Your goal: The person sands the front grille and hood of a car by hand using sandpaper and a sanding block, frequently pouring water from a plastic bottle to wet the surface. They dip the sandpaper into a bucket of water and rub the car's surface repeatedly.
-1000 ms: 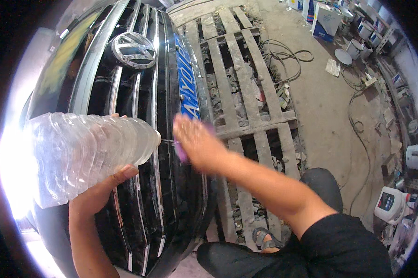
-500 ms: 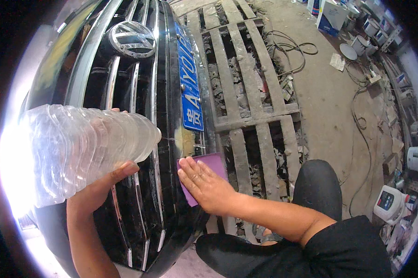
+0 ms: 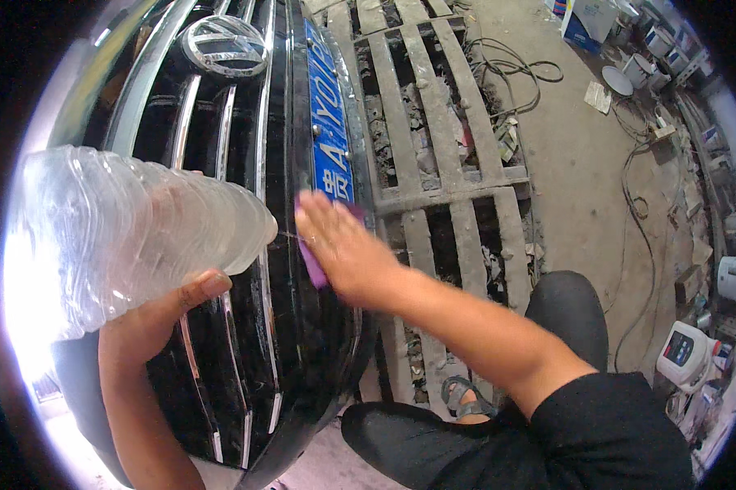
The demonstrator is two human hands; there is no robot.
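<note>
A clear, ribbed plastic bottle lies tilted on its side in my left hand, its mouth toward the car's front bumper. A thin stream of water comes from the mouth. My left thumb shows along the near side; most of the other fingers are behind the bottle. My right hand presses a purple sandpaper sheet against the bumper, with the fingers laid flat and close together over it. The hand covers most of the sheet and the lower end of the blue licence plate.
Chrome grille bars and a round emblem are beside the bottle. A slatted pallet lies right of the car. Cables, buckets and a white jug stand or lie farther right.
My right hand and the sandpaper have moved up along the bumper to the plate's lower end, hiding the yellowish patch. The view has shifted slightly. A water stream now shows at the bottle's mouth.
</note>
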